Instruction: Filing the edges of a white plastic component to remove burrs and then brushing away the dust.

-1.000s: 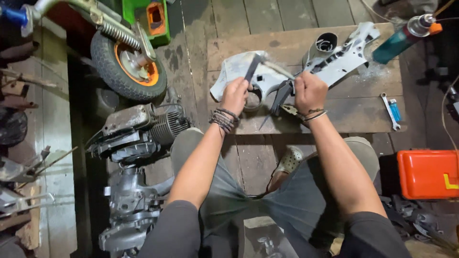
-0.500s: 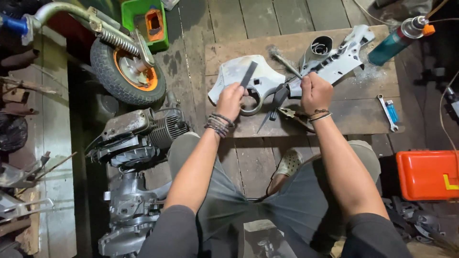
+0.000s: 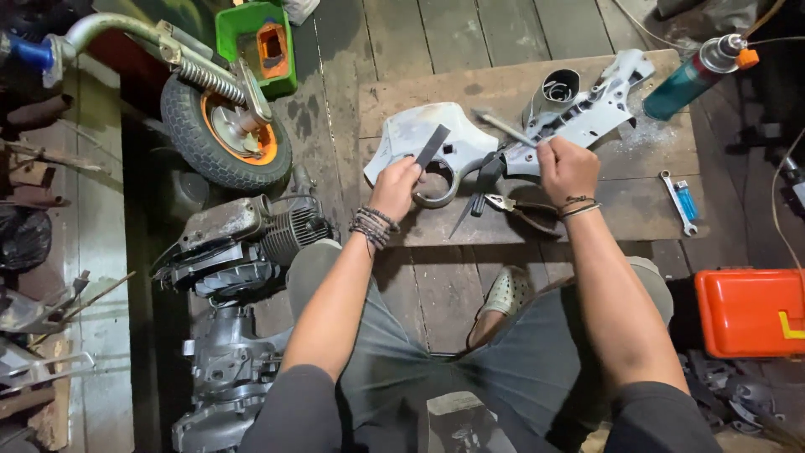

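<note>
- I see the left hand [image 3: 397, 186] closed around a flat dark strip [image 3: 432, 146], fingers pinched on its lower end; the strip angles up and away over a pale grey cover plate [image 3: 402, 134].
- The cover plate lies flat on a low wooden board [image 3: 637, 201], near the board's left half, with a metal ring [image 3: 436, 186] at its lower edge just beside the left hand.
- I note the right hand [image 3: 568, 168] curled shut, fingertips pressed on the near end of a long grey metal casting [image 3: 587, 113]. Whether it pinches a small item there I cannot tell.
- The casting runs diagonally toward the board's far right corner; a short metal tube [image 3: 558, 88] stands against it.
- Pliers [image 3: 524, 210] lie on the board just below the right hand, touching a dark pointed tool [image 3: 480, 189].
- A small wrench [image 3: 676, 200] lies near the board's right edge, and a teal spray can [image 3: 692, 75] rests tilted at the far right corner.
- On the floor: a small wheel with orange rim [image 3: 225, 134], an engine block [image 3: 243, 243], an orange case [image 3: 750, 312].
</note>
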